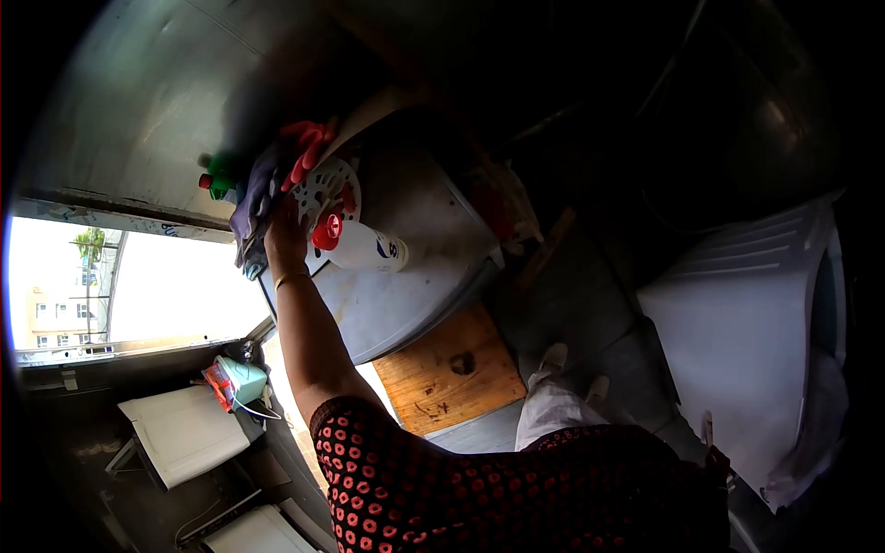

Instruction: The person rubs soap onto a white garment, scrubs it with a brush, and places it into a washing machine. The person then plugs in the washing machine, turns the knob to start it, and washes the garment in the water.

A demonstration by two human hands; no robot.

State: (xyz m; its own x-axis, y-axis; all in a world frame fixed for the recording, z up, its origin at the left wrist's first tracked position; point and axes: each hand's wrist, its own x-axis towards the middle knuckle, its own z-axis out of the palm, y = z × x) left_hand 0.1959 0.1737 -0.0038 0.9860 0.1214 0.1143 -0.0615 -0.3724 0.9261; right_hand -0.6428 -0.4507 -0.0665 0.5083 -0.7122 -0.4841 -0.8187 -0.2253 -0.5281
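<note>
My left hand (287,235) reaches out to the upper left, over the far end of a grey surface (415,276). Its fingers are in shade and partly hidden, so I cannot tell whether they grip anything. Right beside it hangs a bundled purple-grey cloth (253,207). A red rubber glove (307,147) lies above the cloth. Close to the fingers is a white perforated round piece (334,187) with something red by it. A white bottle with a red cap (364,247) is just right of my wrist. My right hand is not in view.
A green bottle with a red cap (218,182) stands by the window ledge. Below is a wooden board (452,369). A large white plastic piece of furniture (737,323) is at right. At lower left are a pale panel (184,429) and a mint-coloured box (243,380).
</note>
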